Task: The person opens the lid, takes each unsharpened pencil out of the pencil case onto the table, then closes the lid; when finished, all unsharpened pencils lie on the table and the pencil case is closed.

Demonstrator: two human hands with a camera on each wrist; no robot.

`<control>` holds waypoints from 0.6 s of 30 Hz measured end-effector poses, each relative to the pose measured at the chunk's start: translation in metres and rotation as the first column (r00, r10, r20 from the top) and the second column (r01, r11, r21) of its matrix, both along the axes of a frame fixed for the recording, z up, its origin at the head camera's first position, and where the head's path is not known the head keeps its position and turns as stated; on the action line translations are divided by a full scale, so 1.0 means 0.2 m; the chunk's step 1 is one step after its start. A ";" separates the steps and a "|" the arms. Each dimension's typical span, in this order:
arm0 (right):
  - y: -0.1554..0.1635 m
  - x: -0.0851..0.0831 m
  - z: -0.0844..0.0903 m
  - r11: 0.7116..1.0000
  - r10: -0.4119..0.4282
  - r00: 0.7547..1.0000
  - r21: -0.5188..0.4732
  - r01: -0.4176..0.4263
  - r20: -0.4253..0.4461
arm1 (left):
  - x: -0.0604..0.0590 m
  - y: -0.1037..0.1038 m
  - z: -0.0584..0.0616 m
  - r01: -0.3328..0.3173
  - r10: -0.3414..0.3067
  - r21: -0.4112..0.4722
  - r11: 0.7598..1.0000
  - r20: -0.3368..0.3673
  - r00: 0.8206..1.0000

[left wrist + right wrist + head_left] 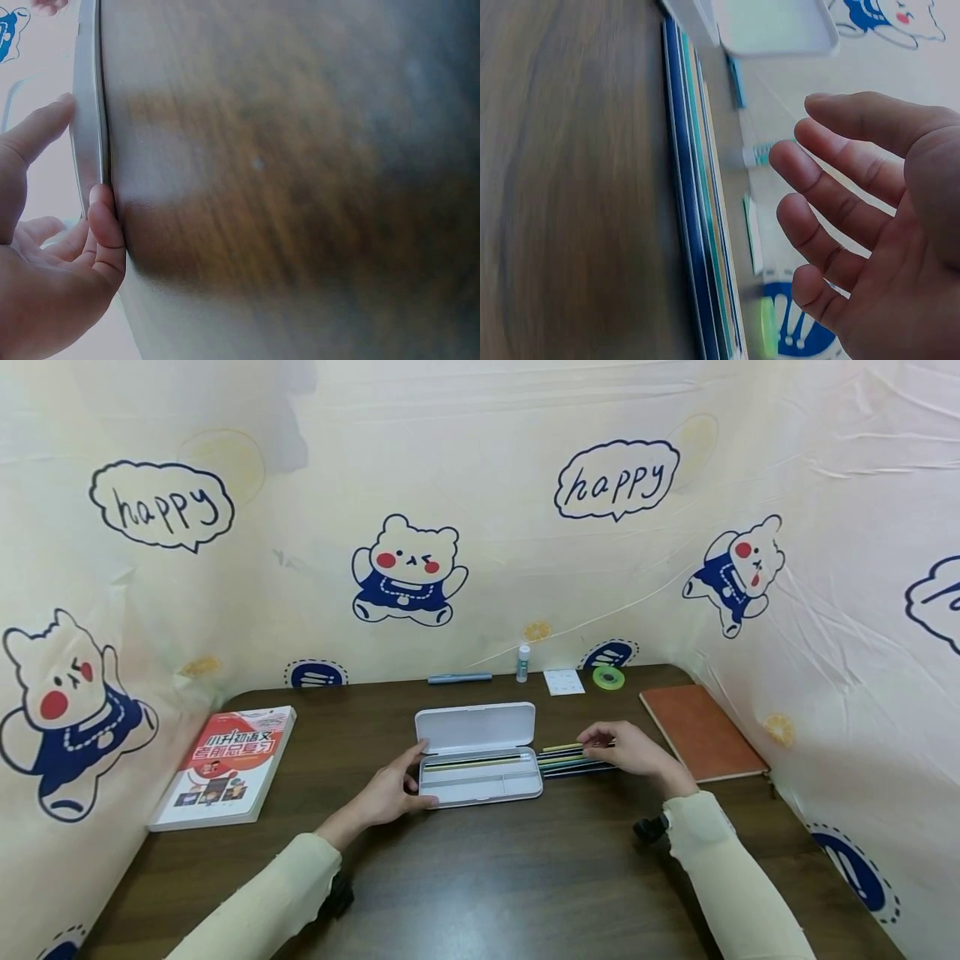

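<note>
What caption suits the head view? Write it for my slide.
Left hand holds the open case; right hand hovers over the pencils beside it.

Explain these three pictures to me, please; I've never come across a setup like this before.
There is no machine here: a person works bare-handed. The wide picture comes from a camera worn on the head, looking forward and down. The other two come from cameras on each wrist, so they look tilted.

On the brown table sits an open pencil case with a few pencils inside. More pencils lie beside its right end. Around them are a red-and-white book, a brown notebook, a white-capped tube and a green roll.

The left hand grips the case's left end. The right hand is over the loose pencils; the right-wrist picture shows nothing between its fingers.
</note>
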State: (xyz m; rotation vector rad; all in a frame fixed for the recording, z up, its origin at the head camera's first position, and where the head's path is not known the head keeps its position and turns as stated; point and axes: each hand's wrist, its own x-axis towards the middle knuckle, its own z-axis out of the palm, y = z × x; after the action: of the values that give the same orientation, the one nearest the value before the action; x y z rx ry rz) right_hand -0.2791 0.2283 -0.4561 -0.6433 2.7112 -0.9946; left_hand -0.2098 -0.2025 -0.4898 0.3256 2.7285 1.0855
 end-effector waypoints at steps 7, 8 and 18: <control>-0.14 -0.01 0.00 0.996 0.092 0.996 -0.017 -0.092 -0.011 | 0.00 0.00 0.01 0.005 -0.005 -0.002 1.000 -0.002 1.000; -0.16 -0.01 0.00 0.994 0.103 0.995 -0.018 -0.103 -0.012 | 0.00 0.00 0.01 0.004 -0.004 -0.001 1.000 -0.002 1.000; -0.31 -0.01 -0.02 0.983 0.183 0.983 -0.025 -0.184 -0.014 | 0.00 0.00 0.01 -0.003 0.003 0.003 1.000 0.011 1.000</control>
State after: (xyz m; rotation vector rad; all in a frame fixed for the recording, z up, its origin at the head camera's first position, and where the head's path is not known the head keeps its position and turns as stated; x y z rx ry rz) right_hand -0.2801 0.1663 -0.4603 -0.8881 2.5948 -0.9842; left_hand -0.2102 -0.2019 -0.4872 0.3149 2.7187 1.0896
